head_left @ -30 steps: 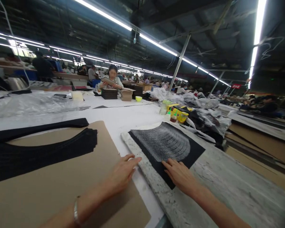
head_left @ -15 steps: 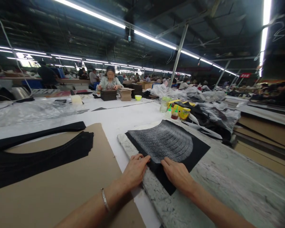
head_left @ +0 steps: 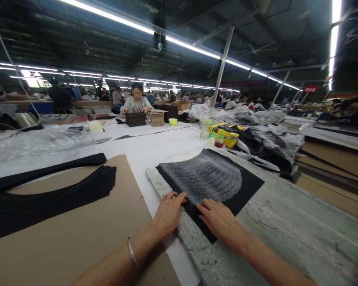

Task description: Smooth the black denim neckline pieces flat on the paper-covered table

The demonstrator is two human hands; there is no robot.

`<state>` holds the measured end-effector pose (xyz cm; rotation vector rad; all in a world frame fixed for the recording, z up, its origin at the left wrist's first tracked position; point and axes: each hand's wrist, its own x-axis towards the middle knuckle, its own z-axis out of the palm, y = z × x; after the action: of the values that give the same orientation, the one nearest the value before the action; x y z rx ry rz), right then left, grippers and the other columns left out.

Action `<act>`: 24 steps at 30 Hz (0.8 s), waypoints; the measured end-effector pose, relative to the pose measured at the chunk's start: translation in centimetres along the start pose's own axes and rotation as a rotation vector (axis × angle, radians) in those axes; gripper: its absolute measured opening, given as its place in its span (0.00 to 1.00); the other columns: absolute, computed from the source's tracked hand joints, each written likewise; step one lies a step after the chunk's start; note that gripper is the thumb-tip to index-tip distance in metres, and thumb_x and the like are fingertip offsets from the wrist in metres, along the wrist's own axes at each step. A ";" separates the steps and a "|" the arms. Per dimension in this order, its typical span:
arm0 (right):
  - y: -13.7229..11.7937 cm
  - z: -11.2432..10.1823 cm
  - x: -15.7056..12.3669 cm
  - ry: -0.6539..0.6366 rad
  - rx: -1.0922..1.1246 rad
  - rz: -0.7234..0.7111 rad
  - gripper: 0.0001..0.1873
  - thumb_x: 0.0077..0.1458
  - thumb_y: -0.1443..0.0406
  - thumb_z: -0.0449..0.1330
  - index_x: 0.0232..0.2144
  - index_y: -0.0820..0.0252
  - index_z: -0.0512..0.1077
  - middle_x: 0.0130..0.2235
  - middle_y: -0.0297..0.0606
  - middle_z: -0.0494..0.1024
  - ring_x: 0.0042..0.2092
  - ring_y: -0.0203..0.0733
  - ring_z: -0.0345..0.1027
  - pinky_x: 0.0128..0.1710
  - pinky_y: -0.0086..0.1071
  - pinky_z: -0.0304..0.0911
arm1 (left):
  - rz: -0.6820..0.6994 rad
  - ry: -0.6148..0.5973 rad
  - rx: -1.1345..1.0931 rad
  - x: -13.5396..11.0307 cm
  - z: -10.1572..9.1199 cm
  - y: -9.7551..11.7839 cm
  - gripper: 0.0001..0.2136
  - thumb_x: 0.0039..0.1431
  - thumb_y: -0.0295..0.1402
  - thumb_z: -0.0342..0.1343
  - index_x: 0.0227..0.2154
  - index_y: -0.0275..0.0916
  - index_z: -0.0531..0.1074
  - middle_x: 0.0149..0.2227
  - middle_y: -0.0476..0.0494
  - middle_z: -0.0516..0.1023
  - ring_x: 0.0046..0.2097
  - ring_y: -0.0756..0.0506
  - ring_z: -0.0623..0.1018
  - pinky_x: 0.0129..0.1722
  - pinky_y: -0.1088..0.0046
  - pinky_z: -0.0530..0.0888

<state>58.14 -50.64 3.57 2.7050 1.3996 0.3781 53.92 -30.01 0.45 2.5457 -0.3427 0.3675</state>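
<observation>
The black cloth [head_left: 207,178], with its grey curved pattern, lies on the grey slab [head_left: 292,226] right in front of the worker. Taking the cloth as the dial, I see the left hand [head_left: 169,210] at eight o'clock, fingers bent at the edge; whether they pinch it I can't tell. The right hand [head_left: 222,218] rests on the cloth at six, fingers slightly spread. At nine sits a brown board [head_left: 113,226] with a curved black strip [head_left: 77,192] on it. Small bottles [head_left: 218,142] stand at twelve, a yellow bowl [head_left: 173,121] at eleven.
</observation>
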 end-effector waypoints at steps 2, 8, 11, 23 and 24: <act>-0.3 0.5 0.7 -0.002 -0.013 -0.003 0.06 0.58 0.71 0.53 0.35 0.58 0.69 0.35 0.37 0.72 0.36 0.43 0.67 0.33 0.35 0.60 | -0.004 -0.005 0.005 0.0 0.0 -0.1 0.23 0.58 0.19 0.42 0.56 0.40 0.61 0.47 0.49 0.78 0.51 0.42 0.66 0.52 0.61 0.61; 0.0 1.6 1.3 0.024 0.021 -0.003 0.12 0.54 0.78 0.50 0.32 0.59 0.68 0.33 0.37 0.72 0.34 0.43 0.67 0.29 0.33 0.57 | -0.010 -0.010 0.009 0.1 0.2 -0.1 0.25 0.56 0.18 0.42 0.56 0.40 0.61 0.46 0.48 0.78 0.50 0.42 0.66 0.51 0.61 0.61; 0.2 1.5 1.2 0.048 0.077 0.042 0.11 0.56 0.76 0.48 0.31 0.60 0.68 0.32 0.38 0.71 0.32 0.42 0.67 0.28 0.32 0.56 | -0.005 -0.008 0.006 0.1 0.1 0.0 0.25 0.56 0.18 0.42 0.56 0.40 0.61 0.46 0.48 0.78 0.50 0.42 0.66 0.51 0.61 0.61; 7.9 1.5 -1.4 0.434 0.549 0.538 0.14 0.60 0.60 0.45 0.37 0.59 0.68 0.27 0.34 0.73 0.28 0.38 0.68 0.26 0.28 0.62 | 0.056 -0.032 0.121 0.5 -0.6 1.5 0.16 0.65 0.28 0.42 0.52 0.48 0.67 0.38 0.44 0.76 0.46 0.42 0.68 0.49 0.60 0.61; 9.4 1.6 -2.0 0.483 0.564 0.592 0.16 0.61 0.60 0.44 0.38 0.60 0.68 0.27 0.34 0.74 0.27 0.38 0.68 0.26 0.29 0.62 | 0.070 -0.036 0.136 0.5 -0.5 1.7 0.15 0.65 0.29 0.44 0.50 0.49 0.69 0.37 0.45 0.75 0.46 0.42 0.68 0.48 0.60 0.60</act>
<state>64.83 -57.67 3.28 3.6755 0.8051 0.8264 53.69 -31.23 1.85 2.6812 -0.4347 0.3838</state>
